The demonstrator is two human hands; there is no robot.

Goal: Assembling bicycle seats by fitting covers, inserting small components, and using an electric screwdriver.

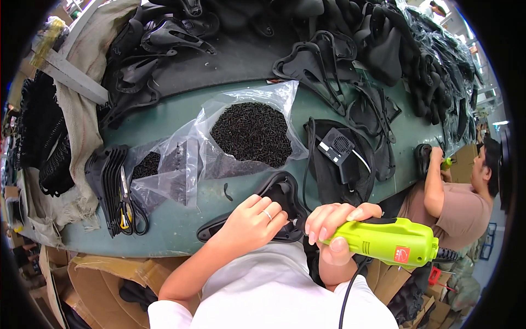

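Steadily, brace the black molded part [282, 192] at the near edge of the green table [170, 233], with the left hand [255, 219] laid across it. Note the left fingers curled over the recess; cannot tell whether pinching a small piece or only resting on the part. Note also the right hand [335, 226], wrapped around the front of the lime-green power driver [389, 242], with the thumb on the near side and the nose pointed toward the left fingertips; cannot tell whether touching.

Judging by the pose, probably screw-driving. Line up the driver squarely before adding pressure, using 2 hands in balance: 1 to steady, 1 to push. Clear the left fingertips from the nose before pressing harder. Lead the cord [346, 296] well away from the part. Take spare black pieces [252, 134] from the clear bag [294, 97] beyond, 1 at a time. Beware of slipping sideways and scoring the surface.
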